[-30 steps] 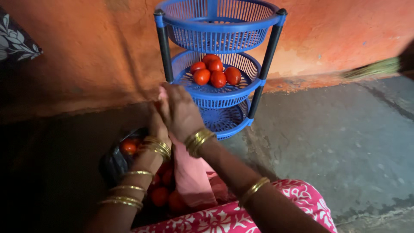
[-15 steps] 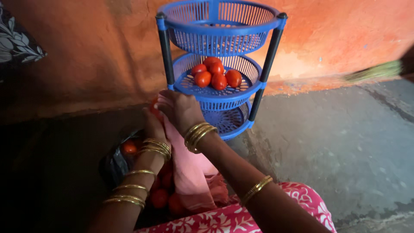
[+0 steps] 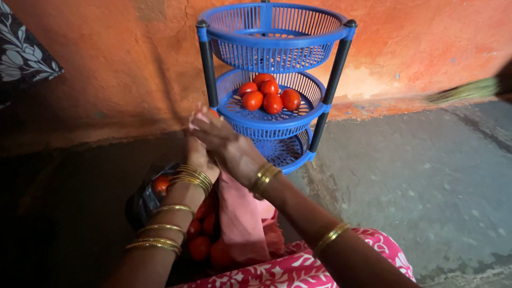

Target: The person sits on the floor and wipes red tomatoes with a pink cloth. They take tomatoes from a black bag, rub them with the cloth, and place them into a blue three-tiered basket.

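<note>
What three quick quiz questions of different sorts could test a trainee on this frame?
1. True or false: the top basket of the blue rack holds tomatoes.
2. Which tier holds the loose tomatoes? A top, B middle, C bottom.
3. What cloth lies between the right hand and the left hand?

Key
1. False; it shows no tomatoes.
2. B, the middle basket.
3. A pink cloth, hanging down over more tomatoes in the dark bag; a red bit shows at the fingertips.
</note>
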